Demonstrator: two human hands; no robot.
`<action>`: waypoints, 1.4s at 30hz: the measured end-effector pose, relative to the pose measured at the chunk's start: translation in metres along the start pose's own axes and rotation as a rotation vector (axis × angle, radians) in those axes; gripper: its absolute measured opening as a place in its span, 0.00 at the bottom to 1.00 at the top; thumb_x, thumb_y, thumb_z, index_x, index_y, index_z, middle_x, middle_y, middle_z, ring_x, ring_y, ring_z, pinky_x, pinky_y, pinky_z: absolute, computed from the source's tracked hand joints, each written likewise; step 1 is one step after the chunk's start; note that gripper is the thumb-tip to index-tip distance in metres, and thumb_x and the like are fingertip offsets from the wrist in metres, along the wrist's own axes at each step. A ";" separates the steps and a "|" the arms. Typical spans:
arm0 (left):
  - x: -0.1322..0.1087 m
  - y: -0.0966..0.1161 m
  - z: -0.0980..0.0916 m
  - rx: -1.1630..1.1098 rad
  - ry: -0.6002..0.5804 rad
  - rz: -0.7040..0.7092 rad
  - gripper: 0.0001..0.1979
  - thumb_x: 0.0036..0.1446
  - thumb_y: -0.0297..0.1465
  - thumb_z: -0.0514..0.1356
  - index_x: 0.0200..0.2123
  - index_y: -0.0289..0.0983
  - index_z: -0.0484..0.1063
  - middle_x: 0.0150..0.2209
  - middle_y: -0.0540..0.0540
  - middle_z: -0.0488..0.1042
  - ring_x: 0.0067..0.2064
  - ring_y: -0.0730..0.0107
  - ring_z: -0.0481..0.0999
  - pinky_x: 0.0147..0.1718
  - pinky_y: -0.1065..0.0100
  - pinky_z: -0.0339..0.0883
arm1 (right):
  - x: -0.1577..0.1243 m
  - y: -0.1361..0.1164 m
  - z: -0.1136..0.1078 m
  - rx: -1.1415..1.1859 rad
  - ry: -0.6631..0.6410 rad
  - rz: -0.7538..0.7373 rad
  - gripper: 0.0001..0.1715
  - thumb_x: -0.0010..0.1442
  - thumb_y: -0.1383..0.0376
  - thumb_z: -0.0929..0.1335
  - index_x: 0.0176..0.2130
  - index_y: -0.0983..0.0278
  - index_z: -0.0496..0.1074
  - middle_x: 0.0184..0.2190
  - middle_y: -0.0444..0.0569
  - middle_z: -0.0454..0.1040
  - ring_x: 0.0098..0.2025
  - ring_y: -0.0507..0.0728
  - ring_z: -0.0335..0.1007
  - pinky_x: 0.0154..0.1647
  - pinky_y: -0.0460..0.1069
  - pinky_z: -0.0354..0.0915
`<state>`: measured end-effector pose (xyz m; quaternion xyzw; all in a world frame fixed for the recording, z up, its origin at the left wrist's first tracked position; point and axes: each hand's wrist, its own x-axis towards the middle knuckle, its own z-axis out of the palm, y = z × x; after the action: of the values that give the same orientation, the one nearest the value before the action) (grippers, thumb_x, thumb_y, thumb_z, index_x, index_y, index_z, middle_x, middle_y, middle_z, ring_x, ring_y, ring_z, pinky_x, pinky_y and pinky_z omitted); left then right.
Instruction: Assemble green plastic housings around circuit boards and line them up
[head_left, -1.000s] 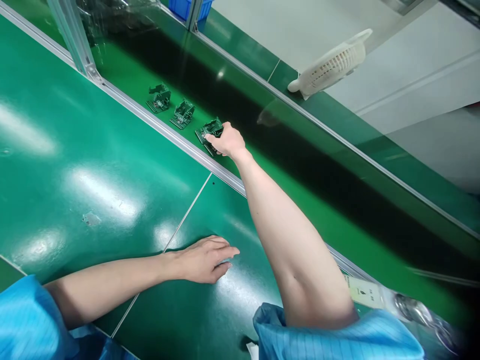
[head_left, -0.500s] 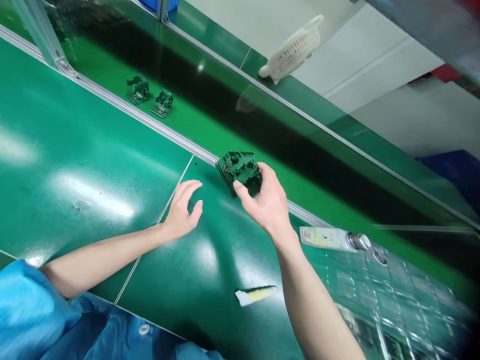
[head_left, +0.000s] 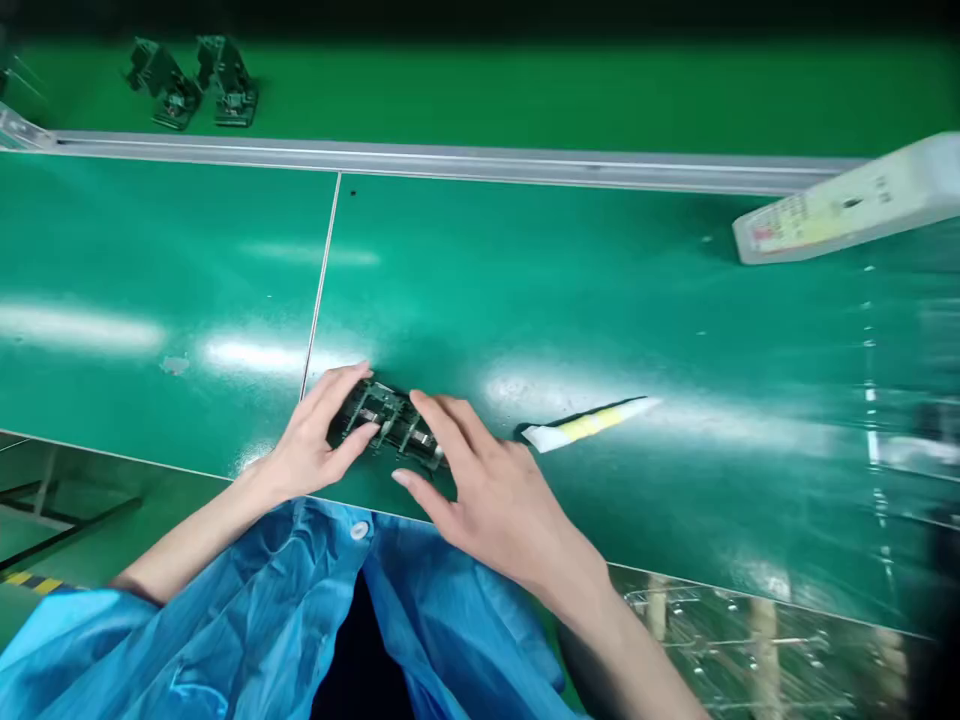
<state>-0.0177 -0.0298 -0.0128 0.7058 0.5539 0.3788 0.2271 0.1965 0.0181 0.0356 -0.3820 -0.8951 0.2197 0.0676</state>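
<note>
A small green circuit board assembly [head_left: 388, 422] lies on the green table mat [head_left: 525, 300] close to the near edge. My left hand [head_left: 311, 440] grips its left end with thumb and fingers. My right hand [head_left: 487, 490] holds its right end, fingers curled over it. Two more green board assemblies [head_left: 196, 80] sit far off on the conveyor belt at the top left.
A white and yellow strip [head_left: 589, 424] lies on the mat just right of my right hand. A white tube with a label [head_left: 847, 205] rests at the right by the aluminium rail [head_left: 465, 160]. My blue sleeves fill the bottom.
My right hand carried the board from the conveyor down to the near edge of the table. My left hand came in and took its other end. The view has tilted down.
</note>
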 end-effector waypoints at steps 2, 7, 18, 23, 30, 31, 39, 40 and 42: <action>-0.011 0.002 -0.008 0.069 0.031 -0.030 0.30 0.64 0.33 0.59 0.67 0.42 0.55 0.53 0.38 0.72 0.54 0.58 0.73 0.51 0.55 0.73 | -0.004 -0.004 0.015 0.096 0.078 -0.003 0.34 0.70 0.53 0.60 0.68 0.65 0.53 0.56 0.61 0.71 0.43 0.63 0.78 0.32 0.55 0.76; -0.026 0.008 -0.008 0.098 0.082 -0.039 0.32 0.63 0.35 0.59 0.68 0.42 0.53 0.58 0.36 0.69 0.58 0.54 0.71 0.55 0.52 0.71 | -0.010 -0.006 0.043 0.374 0.270 0.107 0.40 0.67 0.56 0.65 0.70 0.57 0.44 0.59 0.62 0.66 0.44 0.62 0.76 0.35 0.56 0.78; -0.033 -0.001 0.003 -0.214 0.082 -0.073 0.39 0.61 0.37 0.61 0.70 0.43 0.47 0.64 0.36 0.66 0.64 0.52 0.68 0.62 0.51 0.63 | -0.027 -0.009 0.066 0.516 0.400 0.215 0.45 0.64 0.57 0.69 0.70 0.52 0.43 0.54 0.56 0.71 0.27 0.54 0.71 0.25 0.54 0.74; -0.021 0.006 -0.004 -0.512 0.112 -0.205 0.31 0.61 0.39 0.60 0.66 0.44 0.58 0.60 0.41 0.72 0.62 0.56 0.71 0.60 0.53 0.66 | -0.024 -0.008 0.070 0.470 0.459 0.185 0.43 0.63 0.57 0.70 0.69 0.52 0.46 0.52 0.56 0.73 0.24 0.53 0.68 0.24 0.54 0.72; -0.003 0.010 0.006 -0.556 0.193 -0.275 0.07 0.60 0.33 0.61 0.41 0.41 0.77 0.44 0.46 0.82 0.55 0.57 0.77 0.60 0.46 0.66 | -0.025 -0.007 0.070 0.493 0.398 0.231 0.42 0.63 0.55 0.69 0.69 0.54 0.49 0.52 0.57 0.72 0.26 0.56 0.71 0.26 0.56 0.73; -0.002 0.010 0.007 -0.553 0.209 -0.269 0.06 0.60 0.33 0.61 0.39 0.41 0.77 0.42 0.47 0.82 0.54 0.57 0.78 0.60 0.46 0.65 | -0.025 -0.007 0.070 0.499 0.394 0.238 0.41 0.63 0.54 0.69 0.68 0.54 0.50 0.52 0.57 0.72 0.26 0.56 0.70 0.25 0.56 0.73; 0.003 0.012 0.009 -0.529 0.169 -0.233 0.05 0.58 0.35 0.65 0.36 0.40 0.76 0.38 0.47 0.82 0.49 0.58 0.80 0.61 0.45 0.63 | -0.023 -0.009 0.070 0.526 0.419 0.232 0.34 0.63 0.54 0.69 0.63 0.57 0.55 0.51 0.58 0.73 0.24 0.53 0.68 0.22 0.54 0.71; 0.004 0.012 0.009 -0.528 0.173 -0.230 0.05 0.59 0.34 0.65 0.36 0.40 0.76 0.38 0.47 0.81 0.49 0.59 0.80 0.60 0.46 0.64 | -0.023 -0.009 0.070 0.532 0.426 0.226 0.34 0.63 0.54 0.69 0.63 0.58 0.55 0.51 0.58 0.72 0.24 0.53 0.68 0.22 0.53 0.71; 0.004 0.012 0.005 -0.530 0.168 -0.227 0.04 0.60 0.33 0.64 0.37 0.40 0.77 0.39 0.47 0.81 0.50 0.59 0.79 0.58 0.49 0.66 | -0.024 -0.009 0.069 0.538 0.428 0.221 0.33 0.64 0.54 0.68 0.63 0.57 0.55 0.52 0.58 0.72 0.25 0.53 0.68 0.22 0.53 0.71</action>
<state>-0.0058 -0.0292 -0.0063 0.5216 0.5278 0.5396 0.3978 0.1870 -0.0280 -0.0206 -0.4823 -0.7242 0.3683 0.3274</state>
